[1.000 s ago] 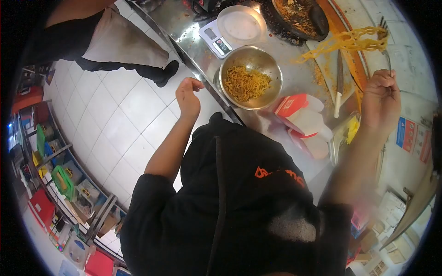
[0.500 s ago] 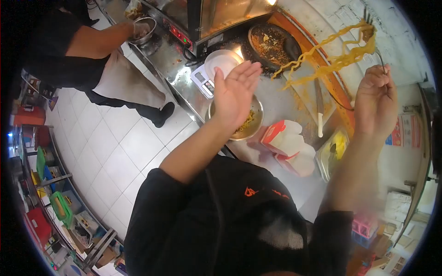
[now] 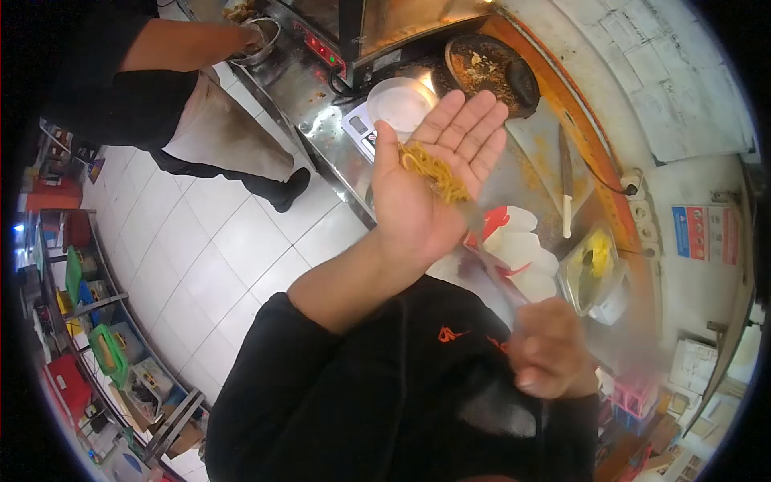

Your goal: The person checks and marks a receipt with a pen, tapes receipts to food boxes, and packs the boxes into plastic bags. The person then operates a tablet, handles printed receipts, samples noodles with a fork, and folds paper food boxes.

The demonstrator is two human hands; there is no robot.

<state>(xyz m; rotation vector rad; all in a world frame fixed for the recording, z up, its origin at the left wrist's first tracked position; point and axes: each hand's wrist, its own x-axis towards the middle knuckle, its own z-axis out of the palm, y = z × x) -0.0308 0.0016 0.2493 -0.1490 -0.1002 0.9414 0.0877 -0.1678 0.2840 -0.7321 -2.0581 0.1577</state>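
Observation:
My left hand (image 3: 430, 185) is held palm up with its fingers spread, over the counter's near edge. Yellow noodles (image 3: 436, 173) appear on or just above its palm, at the end of a fork (image 3: 491, 269) that is smeared by motion. The fork's handle runs down to my right hand (image 3: 548, 349), closed round it in front of my chest. Behind my left hand the metal bowl is almost wholly hidden. A red and white paper box (image 3: 518, 249) stands open just right of my left hand.
A kitchen scale (image 3: 359, 128) bears a round white container (image 3: 400, 104). Farther back lies a black stone mortar (image 3: 491, 74). A knife (image 3: 566, 181) rests on a board, near a tray of yellow food (image 3: 590, 265). A co-worker's arm (image 3: 189, 44) reaches into a bowl (image 3: 261, 42) at upper left.
My right hand has come down from the upper right to my chest, bringing fork and noodles lower. My left hand has risen from the side and opened palm up over the bowl.

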